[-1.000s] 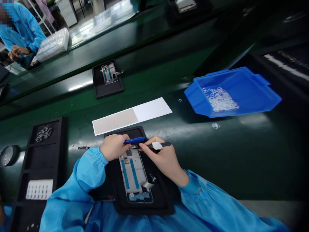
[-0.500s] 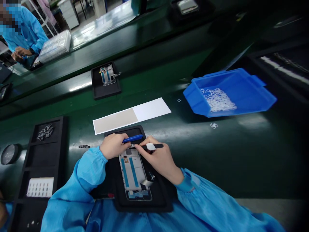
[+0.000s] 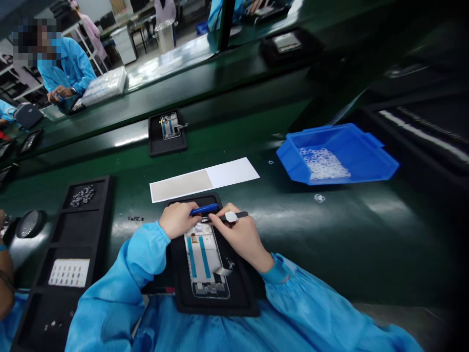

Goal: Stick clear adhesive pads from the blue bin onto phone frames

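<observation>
In the head view an opened phone body (image 3: 216, 254), with two blue strips and a loose flex cable (image 3: 222, 271), lies in a black tray (image 3: 238, 300) in front of me. My left hand (image 3: 178, 218) is closed around a blue pen-like tool (image 3: 205, 209), its fingertips at the phone's top edge. Opposite it, my right hand (image 3: 240, 237) grips dark tweezers (image 3: 242, 214) with a white wrap. Both sets of fingertips meet near a small shiny part (image 3: 205, 220) at the phone's top; its exact shape is too small to tell.
Behind the tray lies a white and beige card (image 3: 234, 171). A blue bin (image 3: 366, 151) of small clear frames stands right. A black compartment tray (image 3: 98, 220) is at left, near a round dish (image 3: 30, 224). Another phone tray (image 3: 157, 142) sits farther back; a co-worker (image 3: 68, 63) is across.
The view has shifted, so the background appears lower and farther right. Both hands stay at the phone's top with the same tools, their fingers moving only slightly.
</observation>
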A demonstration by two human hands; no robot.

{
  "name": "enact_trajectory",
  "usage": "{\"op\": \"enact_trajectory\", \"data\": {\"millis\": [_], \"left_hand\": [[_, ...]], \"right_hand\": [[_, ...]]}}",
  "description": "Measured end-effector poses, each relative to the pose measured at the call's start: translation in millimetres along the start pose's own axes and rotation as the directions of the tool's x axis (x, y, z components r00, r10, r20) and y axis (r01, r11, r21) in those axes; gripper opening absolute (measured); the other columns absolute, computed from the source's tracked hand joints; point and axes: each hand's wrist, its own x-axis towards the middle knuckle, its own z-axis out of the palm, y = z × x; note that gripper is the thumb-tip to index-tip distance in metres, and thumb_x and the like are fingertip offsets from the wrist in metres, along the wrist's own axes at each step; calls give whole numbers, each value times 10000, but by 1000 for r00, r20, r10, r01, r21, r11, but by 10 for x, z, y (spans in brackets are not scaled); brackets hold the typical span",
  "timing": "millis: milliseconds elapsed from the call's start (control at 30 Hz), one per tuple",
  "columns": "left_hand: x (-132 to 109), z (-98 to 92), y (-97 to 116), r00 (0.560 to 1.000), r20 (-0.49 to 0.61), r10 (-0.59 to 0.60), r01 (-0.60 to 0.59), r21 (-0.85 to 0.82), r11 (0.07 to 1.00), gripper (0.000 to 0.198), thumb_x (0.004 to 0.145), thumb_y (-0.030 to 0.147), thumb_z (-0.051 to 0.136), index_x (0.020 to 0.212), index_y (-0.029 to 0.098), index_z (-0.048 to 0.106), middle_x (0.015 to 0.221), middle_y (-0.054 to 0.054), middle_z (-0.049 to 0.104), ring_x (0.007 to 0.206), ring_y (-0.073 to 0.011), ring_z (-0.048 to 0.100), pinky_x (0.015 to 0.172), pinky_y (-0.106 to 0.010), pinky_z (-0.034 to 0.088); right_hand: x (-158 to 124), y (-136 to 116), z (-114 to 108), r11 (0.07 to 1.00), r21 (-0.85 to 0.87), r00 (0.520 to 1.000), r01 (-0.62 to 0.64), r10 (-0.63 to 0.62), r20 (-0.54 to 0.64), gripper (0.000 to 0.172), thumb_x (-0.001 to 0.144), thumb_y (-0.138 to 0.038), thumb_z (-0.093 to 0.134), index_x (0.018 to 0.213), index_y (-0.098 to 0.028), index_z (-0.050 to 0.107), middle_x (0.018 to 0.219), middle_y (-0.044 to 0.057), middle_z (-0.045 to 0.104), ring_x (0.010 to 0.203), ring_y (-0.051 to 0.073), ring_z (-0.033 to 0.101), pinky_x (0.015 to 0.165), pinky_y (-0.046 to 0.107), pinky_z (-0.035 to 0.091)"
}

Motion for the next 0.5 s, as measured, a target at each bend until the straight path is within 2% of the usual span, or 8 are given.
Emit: {"op": "enact_trajectory", "data": {"millis": [100, 167, 233, 300, 367, 433, 500], "left_hand": [[-302, 86, -69, 977, -210, -49, 21, -132, 991, 267, 905, 339, 571, 1163, 285, 614, 1019, -11, 726, 944, -223, 680, 825, -305, 501], [-590, 208, -196, 925, -362, -114, 3, -292, 956, 270, 921, 357, 547, 1168, 276, 620, 1069, -18, 715, 984, -207, 669, 886, -304, 505], [-893, 408, -347, 878, -429, -213, 48, -365, 930, 319, 931, 366, 504, 1207, 256, 621, 1128, -55, 689, 1045, -226, 649, 948, -336, 496], [-1156, 678, -470, 881, -376, -288, 124, -404, 907, 398, 917, 388, 497, 1272, 247, 610, 1109, -81, 671, 1027, -244, 655, 918, -346, 520], [-1339, 973, -531, 915, -263, -307, 163, -455, 875, 548, 830, 394, 587, 1358, 249, 569, 1125, -93, 646, 989, -250, 673, 880, -324, 541], [-1435, 1228, -530, 934, -203, -295, 139, -551, 823, 730, 741, 410, 667, 1431, 241, 499, 1190, -106, 622, 1026, -266, 670, 892, -311, 537], [-1467, 1382, -489, 943, -116, -313, 155, -678, 718, 906, 668, 449, 740, 1488, 260, 405, 1244, -114, 617, 1065, -294, 662, 892, -323, 537]], "right_hand": [[-3, 30, -2, 984, 174, 997, -26, 38, -66, 258, 867, -402, 599, 685, -237, 521, 621, -4, 600, 564, 174, 601, 565, 297, 460], [1, 48, 7, 972, 235, 988, -14, 50, -148, 241, 872, -414, 594, 721, -238, 526, 659, 2, 608, 617, 184, 617, 610, 308, 492], [7, 64, 34, 970, 241, 978, 12, 39, -206, 214, 882, -422, 582, 777, -237, 555, 711, 11, 609, 671, 189, 617, 644, 315, 506], [9, 80, 76, 969, 247, 976, 30, 25, -214, 203, 897, -428, 568, 827, -238, 579, 761, 20, 613, 704, 190, 613, 663, 320, 517], [4, 98, 121, 963, 268, 980, 37, 18, -197, 204, 911, -436, 556, 863, -240, 592, 787, 26, 620, 714, 188, 615, 676, 323, 532], [-8, 116, 156, 957, 288, 980, 36, 23, -198, 212, 919, -448, 550, 889, -244, 599, 797, 31, 625, 720, 189, 621, 680, 322, 546], [-22, 130, 169, 952, 305, 974, 31, 40, -225, 221, 919, -461, 551, 902, -247, 603, 800, 35, 632, 715, 189, 629, 666, 316, 555]]}}
